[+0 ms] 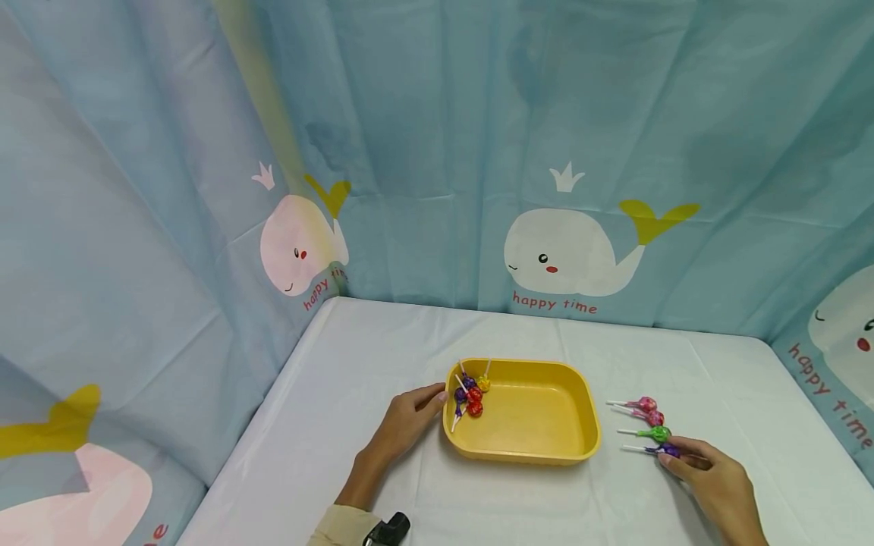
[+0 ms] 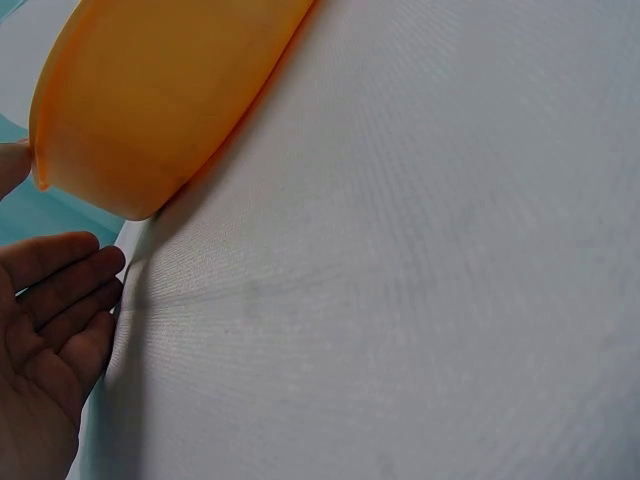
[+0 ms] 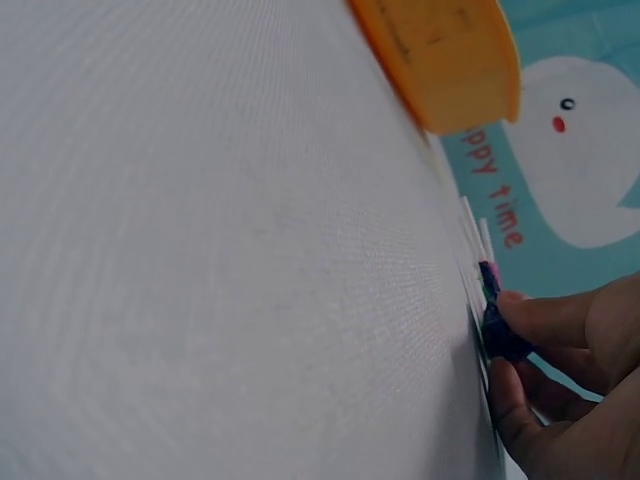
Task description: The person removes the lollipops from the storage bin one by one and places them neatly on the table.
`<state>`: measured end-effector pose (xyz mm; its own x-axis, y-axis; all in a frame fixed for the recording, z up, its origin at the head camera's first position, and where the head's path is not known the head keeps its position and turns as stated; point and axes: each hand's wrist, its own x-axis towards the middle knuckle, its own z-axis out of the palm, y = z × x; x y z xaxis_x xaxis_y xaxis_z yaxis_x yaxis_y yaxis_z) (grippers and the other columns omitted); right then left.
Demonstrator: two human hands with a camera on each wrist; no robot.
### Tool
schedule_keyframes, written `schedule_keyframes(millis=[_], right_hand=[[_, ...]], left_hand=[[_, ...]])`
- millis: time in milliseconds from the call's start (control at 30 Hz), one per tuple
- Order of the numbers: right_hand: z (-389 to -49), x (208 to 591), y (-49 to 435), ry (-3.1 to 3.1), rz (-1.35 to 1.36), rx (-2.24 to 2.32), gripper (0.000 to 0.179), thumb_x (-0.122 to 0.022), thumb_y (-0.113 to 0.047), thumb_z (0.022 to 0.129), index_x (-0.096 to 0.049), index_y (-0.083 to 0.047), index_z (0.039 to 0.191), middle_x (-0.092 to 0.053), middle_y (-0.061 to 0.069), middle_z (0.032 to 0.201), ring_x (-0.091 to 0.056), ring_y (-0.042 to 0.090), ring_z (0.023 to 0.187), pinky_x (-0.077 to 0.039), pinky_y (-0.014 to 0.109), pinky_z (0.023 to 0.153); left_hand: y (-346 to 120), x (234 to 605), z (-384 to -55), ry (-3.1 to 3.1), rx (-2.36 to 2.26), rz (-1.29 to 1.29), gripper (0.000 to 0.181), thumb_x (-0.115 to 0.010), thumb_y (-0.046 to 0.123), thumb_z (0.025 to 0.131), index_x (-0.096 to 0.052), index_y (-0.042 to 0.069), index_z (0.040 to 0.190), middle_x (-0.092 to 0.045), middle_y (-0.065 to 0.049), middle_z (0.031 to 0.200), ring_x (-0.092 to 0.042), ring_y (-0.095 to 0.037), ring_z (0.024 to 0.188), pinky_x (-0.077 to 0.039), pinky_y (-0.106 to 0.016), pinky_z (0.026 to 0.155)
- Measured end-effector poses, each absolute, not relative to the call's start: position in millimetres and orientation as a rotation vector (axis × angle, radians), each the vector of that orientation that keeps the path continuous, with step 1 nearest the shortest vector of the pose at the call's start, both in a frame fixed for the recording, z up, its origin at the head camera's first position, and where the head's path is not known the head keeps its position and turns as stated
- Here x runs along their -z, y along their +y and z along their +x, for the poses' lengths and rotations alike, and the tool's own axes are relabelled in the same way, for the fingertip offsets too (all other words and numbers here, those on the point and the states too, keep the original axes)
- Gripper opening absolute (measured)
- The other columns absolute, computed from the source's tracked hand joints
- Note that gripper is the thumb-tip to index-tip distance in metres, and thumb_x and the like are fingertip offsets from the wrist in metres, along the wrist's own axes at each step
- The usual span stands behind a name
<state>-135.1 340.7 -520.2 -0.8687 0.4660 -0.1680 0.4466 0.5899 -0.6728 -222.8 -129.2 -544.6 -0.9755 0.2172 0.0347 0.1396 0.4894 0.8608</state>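
Observation:
A yellow tray (image 1: pixel 526 409) stands on the white table, with several lollipops (image 1: pixel 471 394) in purple, red and yellow wrappers bunched at its left end. My left hand (image 1: pixel 410 417) is at the tray's left side. In the left wrist view its thumb (image 2: pixel 12 166) touches the rim, while the other fingers stay nearly straight and apart from the wall. Right of the tray my right hand (image 1: pixel 713 478) pinches the candy end of a purple lollipop (image 1: pixel 668 450) between thumb and fingers; its stick points left. Beyond it lie a green lollipop (image 1: pixel 658 434) and two pink lollipops (image 1: pixel 645 404).
White cloth covers the table (image 1: pixel 328 425). Behind and to the sides hangs a blue curtain (image 1: pixel 423 152) printed with whales. A dark band-like object (image 1: pixel 388 528) shows at the left sleeve.

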Motion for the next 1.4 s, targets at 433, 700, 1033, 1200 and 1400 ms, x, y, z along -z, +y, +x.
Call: schedule_keyframes(millis=[433, 700, 1033, 1200, 1400], right_hand=[[-137.1, 524.3, 338.5, -2.740, -0.824, -1.182, 0.054, -0.085, -0.026, 0.093, -0.067, 0.004, 0.134, -0.077, 0.021, 0.108, -0.066, 0.040, 0.106, -0.051, 0.058, 0.092], [-136.4, 524.6, 335.3, -2.709, -0.862, -1.198, 0.053, -0.083, -0.025, 0.095, -0.065, 0.004, 0.136, -0.075, 0.025, 0.112, -0.066, 0.042, 0.107, -0.051, 0.059, 0.093], [-133.9, 510.0, 331.8, -2.650, -0.903, -1.190, 0.052, -0.077, -0.035, 0.099, -0.065, -0.006, 0.142, -0.069, 0.023, 0.136, -0.063, 0.030, 0.113, -0.044, 0.024, 0.070], [-134.7, 503.2, 327.4, -2.585, -0.925, -1.252, 0.056, -0.075, -0.041, 0.100, -0.064, -0.010, 0.145, -0.073, 0.013, 0.132, -0.058, 0.002, 0.098, -0.042, 0.028, 0.076], [-132.7, 499.7, 320.5, -2.523, -0.833, -1.341, 0.058, -0.078, -0.043, 0.098, -0.065, -0.011, 0.145, -0.073, -0.022, 0.104, -0.053, -0.022, 0.082, -0.043, 0.009, 0.071]], left_hand=[[-129.0, 543.9, -222.5, 2.654, -1.502, 0.312, 0.056, -0.057, 0.056, 0.106, -0.065, 0.019, 0.148, -0.065, -0.003, 0.148, -0.055, -0.032, 0.144, -0.043, -0.054, 0.122], [-129.3, 545.1, -223.2, 2.654, -1.499, 0.315, 0.057, -0.057, 0.058, 0.106, -0.065, 0.020, 0.148, -0.065, -0.003, 0.148, -0.055, -0.032, 0.145, -0.043, -0.055, 0.122], [-129.9, 545.8, -222.9, 2.652, -1.505, 0.322, 0.058, -0.057, 0.059, 0.105, -0.065, 0.020, 0.148, -0.066, -0.003, 0.147, -0.055, -0.032, 0.144, -0.043, -0.056, 0.122], [-129.8, 545.5, -222.9, 2.652, -1.502, 0.324, 0.058, -0.057, 0.059, 0.106, -0.065, 0.020, 0.148, -0.065, -0.003, 0.148, -0.055, -0.033, 0.144, -0.043, -0.056, 0.122], [-129.7, 545.3, -222.6, 2.651, -1.507, 0.311, 0.056, -0.057, 0.058, 0.106, -0.066, 0.021, 0.147, -0.066, -0.002, 0.147, -0.055, -0.033, 0.144, -0.042, -0.057, 0.122]])
